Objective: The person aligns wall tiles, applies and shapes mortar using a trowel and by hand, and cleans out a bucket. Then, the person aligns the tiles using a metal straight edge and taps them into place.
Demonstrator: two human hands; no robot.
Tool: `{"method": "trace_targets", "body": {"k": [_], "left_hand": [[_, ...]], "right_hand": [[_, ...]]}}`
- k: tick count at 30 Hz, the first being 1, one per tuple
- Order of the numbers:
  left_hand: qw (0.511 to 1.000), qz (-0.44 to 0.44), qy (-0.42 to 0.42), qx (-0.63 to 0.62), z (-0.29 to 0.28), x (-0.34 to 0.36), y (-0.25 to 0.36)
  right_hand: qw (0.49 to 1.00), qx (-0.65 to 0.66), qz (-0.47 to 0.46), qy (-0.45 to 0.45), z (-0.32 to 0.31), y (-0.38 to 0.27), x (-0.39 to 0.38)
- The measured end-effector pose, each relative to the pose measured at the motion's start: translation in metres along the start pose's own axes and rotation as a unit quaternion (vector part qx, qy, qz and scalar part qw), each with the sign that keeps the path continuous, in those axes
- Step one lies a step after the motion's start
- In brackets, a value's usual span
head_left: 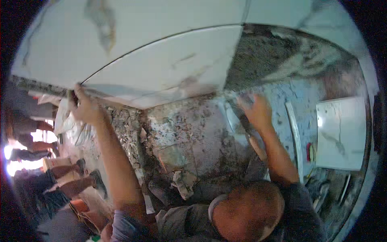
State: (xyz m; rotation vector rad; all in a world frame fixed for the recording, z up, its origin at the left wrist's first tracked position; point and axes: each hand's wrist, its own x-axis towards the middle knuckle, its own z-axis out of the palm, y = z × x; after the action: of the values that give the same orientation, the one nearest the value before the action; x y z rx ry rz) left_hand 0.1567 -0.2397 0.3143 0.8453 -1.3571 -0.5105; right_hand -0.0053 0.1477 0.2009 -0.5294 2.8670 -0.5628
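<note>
My left hand (pixel 86 105) is at the lower left corner of a white marble-patterned tile (pixel 165 68), its fingers curled round the edge beside a thin dark seam. My right hand (pixel 258 111) is blurred, below the tile's right corner, beside a long tool with a wooden handle (pixel 256 147); whether it grips anything is unclear. A rough, dark grey patch (pixel 264 52) lies right of the tile.
A bald head (pixel 244 209) and grey-clad shoulders fill the bottom. People's legs (pixel 68 173) show at far left, near plastic sheeting (pixel 76 129). A loose marble-patterned tile (pixel 340 133) and a pale strip (pixel 294 133) are at right. Rubble (pixel 181 181) lies on the stained surface.
</note>
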Motion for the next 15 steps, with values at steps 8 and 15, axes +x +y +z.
{"method": "trace_targets", "body": {"k": [8, 15], "left_hand": [[0.999, 0.018, 0.015, -0.037, -0.008, -0.003, -0.041], [0.999, -0.004, -0.006, -0.044, -0.006, -0.012, -0.021]], "right_hand": [[0.937, -0.197, 0.024, -0.286, 0.072, 0.086, -0.053], [0.946, -0.213, -0.091, -0.227, 0.075, 0.106, -0.073]]}}
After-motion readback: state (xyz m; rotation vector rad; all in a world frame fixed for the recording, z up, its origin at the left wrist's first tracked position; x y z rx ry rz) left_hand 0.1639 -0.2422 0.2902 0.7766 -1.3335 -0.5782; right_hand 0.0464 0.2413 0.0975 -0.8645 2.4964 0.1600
